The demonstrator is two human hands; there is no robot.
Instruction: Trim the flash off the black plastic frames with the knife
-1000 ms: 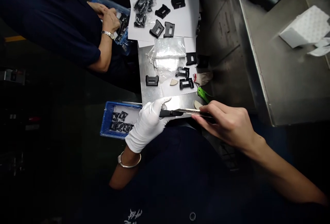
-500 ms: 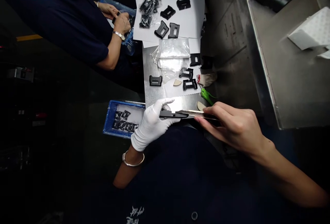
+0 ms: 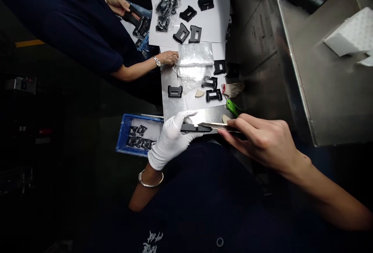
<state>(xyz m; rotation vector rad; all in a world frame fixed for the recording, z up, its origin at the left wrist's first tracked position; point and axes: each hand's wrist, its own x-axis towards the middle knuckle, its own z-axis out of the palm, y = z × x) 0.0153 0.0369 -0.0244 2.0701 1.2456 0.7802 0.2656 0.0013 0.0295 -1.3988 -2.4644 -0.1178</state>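
Note:
In a white glove, my left hand [image 3: 173, 138] grips a black plastic part [image 3: 192, 128] at the table's near edge. Bare, my right hand [image 3: 259, 136] pinches a thin metal blade-like tool [image 3: 223, 128], whose tip lies against the right end of that part. Just beyond the hands, a beige wedge-shaped piece [image 3: 199, 93] and a green-handled tool [image 3: 232, 107] lie near a black frame part [image 3: 213, 95]. Another black part [image 3: 175, 91] rests on the bare metal to the left.
A co-worker's hand [image 3: 169, 57] touches clear plastic bags [image 3: 196, 54]; the other holds a black part [image 3: 135, 18]. Black parts lie on white paper [image 3: 214, 27]. A blue bin [image 3: 119, 140] sits left, a metal tray [image 3: 344, 101] right.
The co-worker's nearer hand has moved right to the plastic bags, while the other now holds up a black part. My hands show almost no movement.

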